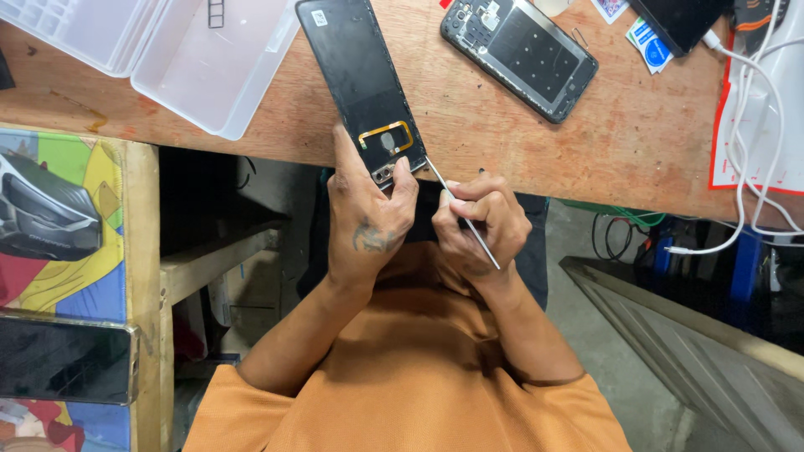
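Note:
My left hand (367, 219) grips the near end of a black phone back cover (356, 75), thumb and index finger pinching its lower corners. The cover lies inner side up over the wooden bench edge (536, 167), with a gold ring part (387, 140) near my fingers. My right hand (484, 226) holds thin metal tweezers (462, 214) like a pen. The tweezers' tip touches the cover's lower right corner beside my left fingers.
An opened phone body (519, 52) lies at the top middle. A clear plastic box (159, 46) sits top left. White cables (754, 125) run along the right side. A colourful mat with a dark phone (63, 360) is at the left.

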